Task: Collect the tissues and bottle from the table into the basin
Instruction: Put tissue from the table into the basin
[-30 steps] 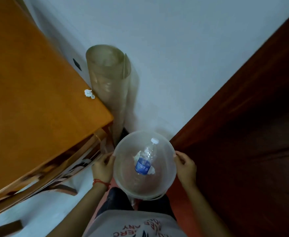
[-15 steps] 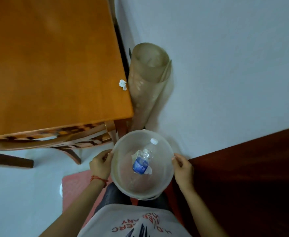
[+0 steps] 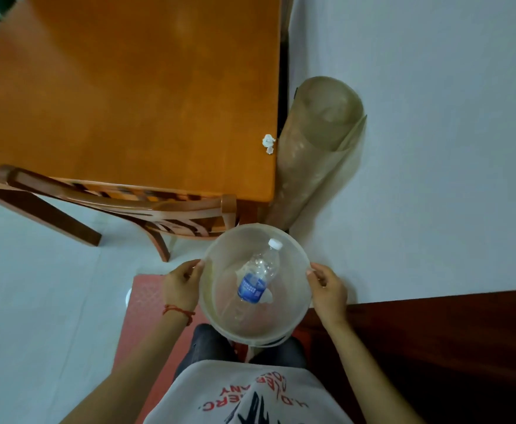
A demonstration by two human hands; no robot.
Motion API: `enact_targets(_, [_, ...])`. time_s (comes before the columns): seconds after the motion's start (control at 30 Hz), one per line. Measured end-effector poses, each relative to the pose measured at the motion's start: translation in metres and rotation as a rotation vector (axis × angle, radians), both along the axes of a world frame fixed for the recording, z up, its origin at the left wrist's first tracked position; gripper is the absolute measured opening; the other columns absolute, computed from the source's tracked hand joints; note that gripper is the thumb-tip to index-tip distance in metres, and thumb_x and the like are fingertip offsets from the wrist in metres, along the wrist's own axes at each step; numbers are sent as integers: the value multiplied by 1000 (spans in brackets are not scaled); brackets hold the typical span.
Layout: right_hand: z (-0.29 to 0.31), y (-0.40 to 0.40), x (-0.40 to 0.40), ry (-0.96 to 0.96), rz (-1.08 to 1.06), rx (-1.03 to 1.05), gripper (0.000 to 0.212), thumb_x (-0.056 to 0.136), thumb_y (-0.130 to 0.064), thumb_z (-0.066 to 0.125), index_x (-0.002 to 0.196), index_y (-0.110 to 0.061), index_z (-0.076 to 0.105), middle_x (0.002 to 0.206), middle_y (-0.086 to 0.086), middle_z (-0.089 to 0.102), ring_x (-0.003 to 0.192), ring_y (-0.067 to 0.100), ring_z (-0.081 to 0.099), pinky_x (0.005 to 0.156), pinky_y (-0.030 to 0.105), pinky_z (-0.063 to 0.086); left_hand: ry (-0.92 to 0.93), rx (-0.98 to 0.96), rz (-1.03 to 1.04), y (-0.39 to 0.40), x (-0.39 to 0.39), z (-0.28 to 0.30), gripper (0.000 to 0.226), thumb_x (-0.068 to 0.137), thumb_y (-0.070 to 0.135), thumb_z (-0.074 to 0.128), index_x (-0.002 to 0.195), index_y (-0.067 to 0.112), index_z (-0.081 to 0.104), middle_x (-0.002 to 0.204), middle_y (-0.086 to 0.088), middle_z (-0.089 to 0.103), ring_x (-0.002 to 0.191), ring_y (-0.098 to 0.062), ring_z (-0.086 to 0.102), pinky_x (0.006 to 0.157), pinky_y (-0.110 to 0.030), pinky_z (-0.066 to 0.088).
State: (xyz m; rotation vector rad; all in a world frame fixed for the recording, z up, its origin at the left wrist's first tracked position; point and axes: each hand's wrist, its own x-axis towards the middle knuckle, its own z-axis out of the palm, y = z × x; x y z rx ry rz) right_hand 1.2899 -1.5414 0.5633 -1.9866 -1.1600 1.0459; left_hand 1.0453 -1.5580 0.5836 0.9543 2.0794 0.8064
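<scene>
Hands gripped a clear plastic basin (image 3: 220, 313) at the near centre: the left hand (image 3: 179, 286) curled its fingers around the left rim, and the right hand (image 3: 327, 289) clasped the right rim the same way. A bottle (image 3: 258, 275) with a blue label lay tilted inside the basin, white cap pointing far right, with a tissue (image 3: 266, 296) beneath it. Another small crumpled tissue (image 3: 268, 143) sat on the orange worktop (image 3: 128, 96) near its right edge, just beside a rolled sheet (image 3: 315, 148) standing against the wall.
</scene>
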Motion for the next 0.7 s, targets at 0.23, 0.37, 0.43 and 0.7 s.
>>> enact_targets(0.23, [4, 10, -6, 8, 52, -12, 27, 86, -19, 59, 111, -9, 62, 96, 7, 66, 84, 17, 60, 68, 17, 41, 3, 0, -13, 5, -12, -3, 28, 89, 23, 49, 101, 5, 67, 98, -18, 70, 80, -26, 57, 79, -31, 44])
enact_targets(0.37, [15, 31, -7, 24, 33, 38, 32, 86, -21, 60, 115, -10, 60, 110, 8, 65, 90, 14, 57, 77, 20, 40, 27, 22, -37, 4, -14, -5, 27, 89, 21, 49, 100, 3, 66, 92, -19, 70, 77, -27, 58, 75, -30, 43])
enact_targets(0.43, [26, 49, -11, 48, 28, 93, 33, 86, -24, 60, 116, -11, 59, 113, 6, 65, 94, 12, 58, 75, 12, 40, 41, 23, -42, 3, -14, -4, 26, 89, 19, 49, 100, 2, 66, 89, -15, 70, 74, -25, 56, 72, -29, 40])
enact_targets(0.7, [50, 147, -61, 129, 111, 248, 38, 85, -25, 61, 120, -11, 56, 118, 5, 63, 99, 10, 58, 83, 15, 46, 39, 14, 20, 1, -17, -6, 25, 88, 16, 51, 100, 0, 65, 95, -20, 69, 76, -22, 54, 76, -30, 41])
